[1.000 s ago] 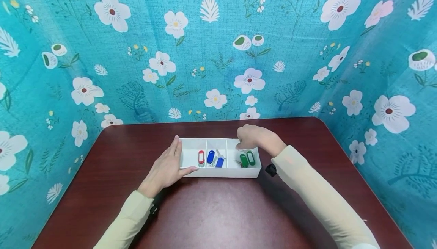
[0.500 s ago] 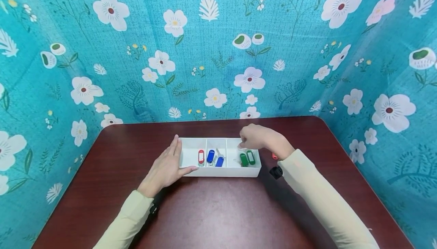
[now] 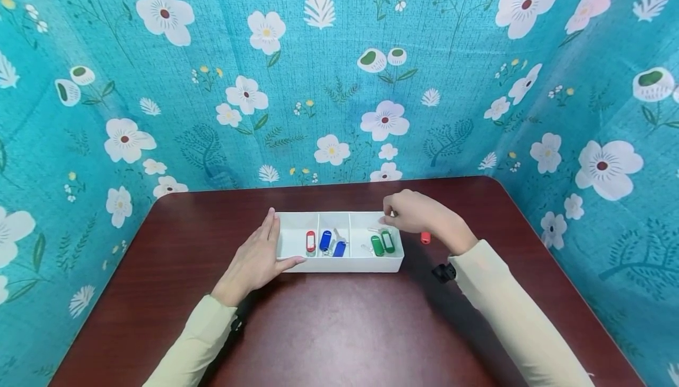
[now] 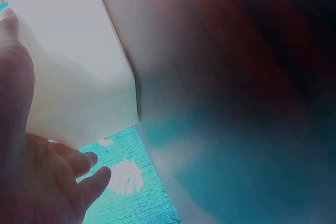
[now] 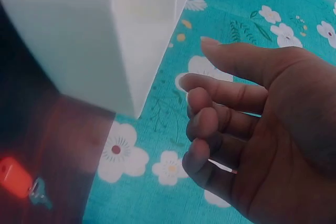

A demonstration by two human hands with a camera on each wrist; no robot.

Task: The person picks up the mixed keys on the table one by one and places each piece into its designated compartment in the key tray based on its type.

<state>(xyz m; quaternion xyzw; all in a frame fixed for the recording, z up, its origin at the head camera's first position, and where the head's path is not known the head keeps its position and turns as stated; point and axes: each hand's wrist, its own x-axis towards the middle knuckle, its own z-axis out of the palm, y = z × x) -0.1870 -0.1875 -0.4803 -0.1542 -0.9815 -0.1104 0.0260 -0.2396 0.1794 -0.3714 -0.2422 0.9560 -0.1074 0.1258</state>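
Observation:
A white tray with three compartments stands on the table. My left hand rests against its left end, fingers straight, thumb along the front rim. In the left compartment lies a red key tag; the middle one has a blue key tag and a second blue tag with keys. A green key tag and another green tag lie in the right compartment with keys. My right hand hovers by the tray's back right corner, fingers loosely bent, thumb apart, holding nothing in the right wrist view.
Right of the tray, partly below my right wrist, a red key tag lies on the dark red table; its key shows in the right wrist view. A blue flowered curtain hangs behind the table and at both sides.
My right hand has drawn back to the right from over the right compartment, uncovering the red key tag on the table. My left hand keeps its place at the tray's left end.

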